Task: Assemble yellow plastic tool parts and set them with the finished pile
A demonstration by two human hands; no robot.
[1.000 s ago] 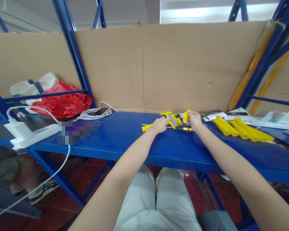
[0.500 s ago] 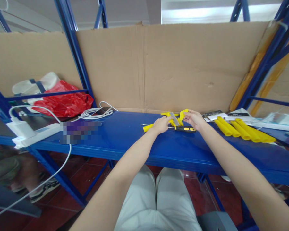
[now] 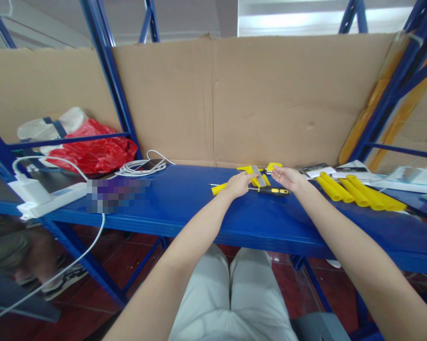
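My left hand [image 3: 239, 184] is closed on a yellow part with a flat grey strip [image 3: 258, 176], fingers at the strip's left edge. My right hand [image 3: 287, 177], fingers pinched, holds a small angular yellow piece [image 3: 274, 167] just right of that part. In front of both lies a screwdriver [image 3: 274, 191] with a black and yellow handle, its shaft running left toward my left hand. A yellow piece [image 3: 219, 189] and a thin metal rod show left of my left hand, partly covered by it.
Several yellow tubes [image 3: 362, 192] lie on the blue shelf [image 3: 185, 203] at right, beside papers [image 3: 320, 171]. Leftward are a coiled white cable [image 3: 142, 166], a power strip [image 3: 62, 196] and a red plastic bag [image 3: 95, 149]. A cardboard sheet [image 3: 263, 99] stands behind. Another person's legs show lower left.
The small yellow piece in my right hand has turned and now looks flatter, with a pale edge below. My left hand stays almost in place on the part with the grey strip.
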